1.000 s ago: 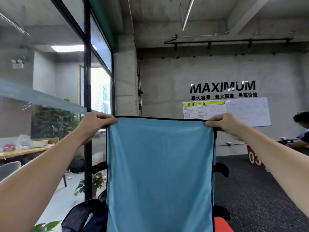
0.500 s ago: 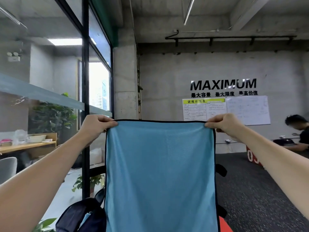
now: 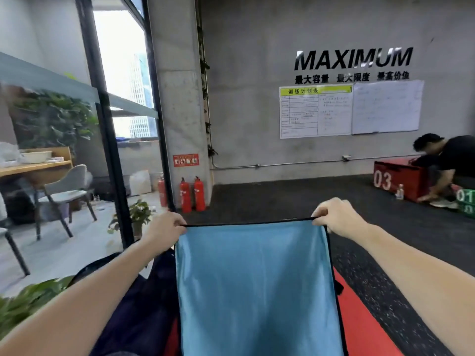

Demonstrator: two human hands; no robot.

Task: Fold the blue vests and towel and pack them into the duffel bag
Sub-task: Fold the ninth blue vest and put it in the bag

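1. Blue rectangular cloth towel with black edging (image 3: pixel 257 286): hangs flat, long axis vertical, top edge level.
2. Left hand (image 3: pixel 164 228), right hand (image 3: pixel 334 217): each pinches a top corner.
3. Dark navy fabric duffel bag (image 3: pixel 144 304): left of towel, contents hidden.

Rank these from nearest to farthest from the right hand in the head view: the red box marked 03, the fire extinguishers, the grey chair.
From the right hand, pinching the blue towel:
1. Red box marked 03, right, by the far wall.
2. Fire extinguishers, left of centre, at the pillar.
3. Grey chair, far left, behind the glass.
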